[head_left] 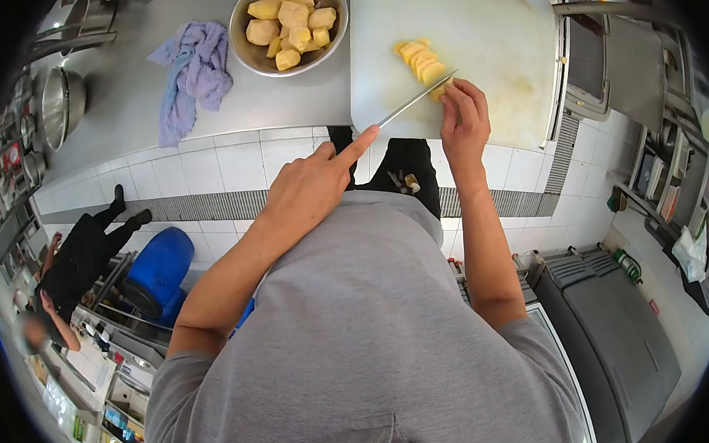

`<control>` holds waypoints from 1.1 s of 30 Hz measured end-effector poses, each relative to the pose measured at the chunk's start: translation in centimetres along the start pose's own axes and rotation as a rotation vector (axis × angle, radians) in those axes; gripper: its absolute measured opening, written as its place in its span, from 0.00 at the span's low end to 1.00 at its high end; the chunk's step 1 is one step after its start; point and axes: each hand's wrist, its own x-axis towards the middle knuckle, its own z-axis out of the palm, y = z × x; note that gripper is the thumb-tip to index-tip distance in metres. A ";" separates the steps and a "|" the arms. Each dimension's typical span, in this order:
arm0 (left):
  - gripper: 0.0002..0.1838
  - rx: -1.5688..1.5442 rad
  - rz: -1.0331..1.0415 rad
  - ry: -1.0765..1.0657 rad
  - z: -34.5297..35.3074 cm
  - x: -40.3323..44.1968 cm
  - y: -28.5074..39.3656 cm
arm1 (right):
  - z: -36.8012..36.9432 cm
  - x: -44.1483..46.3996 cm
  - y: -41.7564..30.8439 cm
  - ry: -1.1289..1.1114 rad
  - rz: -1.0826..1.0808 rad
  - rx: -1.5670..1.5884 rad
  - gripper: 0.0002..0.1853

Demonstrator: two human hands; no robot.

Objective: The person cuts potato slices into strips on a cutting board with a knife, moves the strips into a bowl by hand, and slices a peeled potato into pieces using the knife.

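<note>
My left hand (308, 184) is closed around the handle of a knife (412, 104), its index finger stretched along the back of the blade. The blade slants up to the right, its tip at the near end of a row of potato slices (418, 58). On the other side of the blade, my right hand (465, 119) pinches the potato's end piece (439, 90) with its fingertips. Slices and knife are over a white cutting board (488, 22). Left of the board stands a metal bowl (237, 39) holding several peeled potatoes (293, 14).
A crumpled purple cloth (195, 77) lies on the steel counter (132, 105), left of the bowl. A metal colander (64, 104) is farther left. Behind on the left are a blue barrel (160, 268) and another person (76, 260) in dark clothes. Shelves (665, 173) stand at right.
</note>
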 end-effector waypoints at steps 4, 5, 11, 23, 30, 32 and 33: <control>0.44 -0.042 0.017 0.020 0.0 0.2 0.3 | 0.1 -0.4 0.5 0.013 -0.003 0.024 0.10; 0.45 -0.027 0.007 0.015 0.0 0.1 0.3 | 0.1 -0.4 0.5 0.004 0.011 0.031 0.08; 0.49 0.121 0.034 0.013 -0.9 -2.3 0.3 | 0.2 -0.5 0.4 0.025 0.011 0.012 0.05; 0.52 0.204 0.059 0.000 -0.6 -3.9 0.5 | 0.4 -0.4 0.6 0.063 -0.039 -0.030 0.06; 0.51 0.104 0.066 0.007 0.0 -3.4 0.5 | 0.5 -0.5 0.8 0.066 -0.047 -0.019 0.06; 0.51 0.088 0.068 0.010 0.1 -3.1 0.5 | 0.4 -0.6 0.8 0.061 -0.048 -0.019 0.06; 0.50 0.071 0.070 0.014 0.1 -2.9 0.6 | 0.4 -0.6 0.9 0.055 -0.049 -0.020 0.06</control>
